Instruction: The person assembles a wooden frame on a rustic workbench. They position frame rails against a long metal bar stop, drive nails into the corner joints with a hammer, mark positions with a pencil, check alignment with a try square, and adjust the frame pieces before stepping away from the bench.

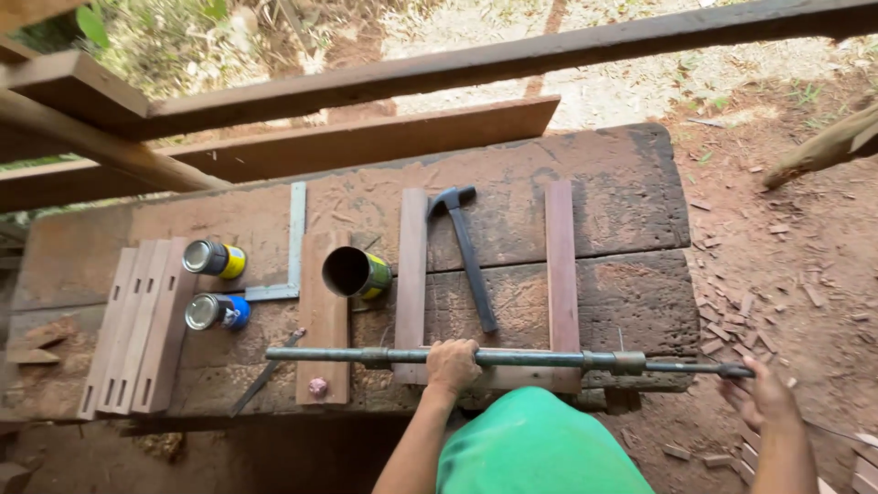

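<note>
A long metal bar clamp [549,359] lies across the near edge of a worn wooden workbench [622,183], over two upright wooden slats [412,265] [561,265]. My left hand [453,364] is closed around the clamp's bar near its middle. My right hand [764,395] is at the clamp's right end, past the bench edge, fingers around its handle. A dark claw hammer [468,256] lies between the two slats.
A shorter board [323,329] lies left of the slats, with an open tin [355,273] on its side. Two closed tins [213,259] [217,312], a metal square [294,247], a chisel-like tool [265,375] and stacked slats [137,329] lie left. Wood scraps litter the dirt ground [786,274].
</note>
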